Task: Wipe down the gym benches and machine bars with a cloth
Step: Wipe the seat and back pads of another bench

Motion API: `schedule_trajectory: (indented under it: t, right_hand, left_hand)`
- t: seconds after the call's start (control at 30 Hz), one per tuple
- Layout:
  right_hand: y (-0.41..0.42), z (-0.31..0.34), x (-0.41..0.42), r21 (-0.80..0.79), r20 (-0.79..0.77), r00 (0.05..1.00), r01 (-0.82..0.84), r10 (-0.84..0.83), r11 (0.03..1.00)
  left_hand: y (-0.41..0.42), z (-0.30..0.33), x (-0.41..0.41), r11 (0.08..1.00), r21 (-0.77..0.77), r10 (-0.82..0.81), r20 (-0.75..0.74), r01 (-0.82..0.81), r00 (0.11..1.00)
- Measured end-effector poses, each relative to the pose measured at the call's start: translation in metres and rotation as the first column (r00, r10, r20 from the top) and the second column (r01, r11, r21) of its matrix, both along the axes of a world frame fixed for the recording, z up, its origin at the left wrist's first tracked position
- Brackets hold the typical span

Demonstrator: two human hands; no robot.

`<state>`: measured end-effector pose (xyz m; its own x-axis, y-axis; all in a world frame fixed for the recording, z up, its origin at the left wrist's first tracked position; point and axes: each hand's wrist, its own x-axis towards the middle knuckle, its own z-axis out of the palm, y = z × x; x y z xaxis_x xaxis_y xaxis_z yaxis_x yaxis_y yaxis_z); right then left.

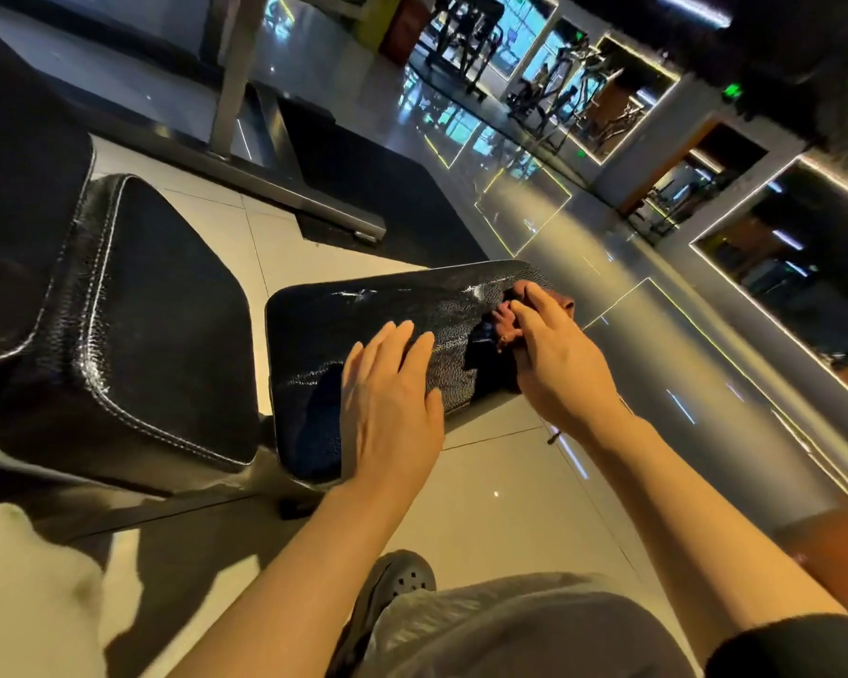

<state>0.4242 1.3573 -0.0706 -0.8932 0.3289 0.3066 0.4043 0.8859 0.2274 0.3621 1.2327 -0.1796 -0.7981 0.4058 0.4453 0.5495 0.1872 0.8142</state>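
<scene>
Left hand [388,398] lies flat, fingers straight, steadying the black bench seat pad [324,335]; right hand [554,354] grips a reddish cloth [505,320] bunched beneath it. Best to wipe with overlapping strokes toward the left hand, keeping pressure even.

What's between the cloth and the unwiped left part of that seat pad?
The left hand lies flat on the seat pad, left of the cloth that the right hand presses down. Beyond it, no other obstacle shows on the pad.
</scene>
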Motion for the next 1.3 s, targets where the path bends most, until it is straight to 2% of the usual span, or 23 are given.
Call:
schedule_trajectory:
  t: [0.13, 0.27, 0.37, 0.6, 0.8, 0.87, 0.93, 1.07, 1.13, 1.3]
  right_hand:
    - [0.003, 0.001, -0.001, 0.001, -0.019, 1.000, -0.008, 0.008, 1.000]
    - [0.043, 0.003, -0.044, -0.025, -0.030, 0.992, 0.119, -0.119, 0.993]
    - [0.051, 0.002, -0.058, -0.006, -0.039, 0.989, 0.145, -0.145, 0.989]
    - [0.006, -0.008, -0.008, -0.006, -0.013, 0.997, -0.071, 0.071, 0.997]
    - [0.041, -0.004, -0.055, -0.015, -0.027, 0.996, 0.089, -0.089, 0.996]
    - [0.045, -0.006, -0.065, -0.003, -0.012, 0.995, 0.097, -0.097, 0.995]
    - [0.031, -0.010, -0.058, -0.015, 0.009, 0.998, 0.064, -0.064, 0.998]
    - [-0.009, -0.030, -0.017, 0.032, 0.105, 0.987, -0.129, 0.125, 0.991]
    - [0.000, -0.030, -0.014, 0.048, 0.090, 0.987, -0.140, 0.135, 0.989]
    - [0.040, -0.024, -0.068, 0.095, 0.007, 0.999, 0.031, -0.032, 0.995]
  left_hand:
    - [0.001, 0.001, -0.004, 0.999, 0.052, -0.010, 0.068, 0.007, 0.998]
    - [0.002, -0.008, 0.000, 0.999, 0.041, -0.014, 0.075, 0.011, 0.997]
    - [-0.001, -0.011, 0.002, 0.999, 0.050, 0.003, 0.089, -0.007, 0.996]
    - [-0.005, -0.016, -0.003, 0.994, 0.072, 0.076, 0.118, -0.085, 0.990]
    - [-0.007, -0.023, -0.002, 0.992, 0.034, 0.114, 0.103, -0.118, 0.988]
    - [-0.009, -0.025, 0.002, 0.993, 0.020, 0.118, 0.085, -0.120, 0.989]
    - [-0.011, -0.026, 0.004, 0.991, 0.013, 0.130, 0.070, -0.132, 0.989]
    - [-0.014, -0.027, 0.006, 0.985, 0.006, 0.171, 0.081, -0.172, 0.982]
    - [-0.015, -0.027, 0.007, 0.982, 0.028, 0.185, 0.095, -0.188, 0.978]
    - [-0.018, -0.033, 0.009, 0.979, 0.049, 0.195, 0.090, -0.200, 0.977]
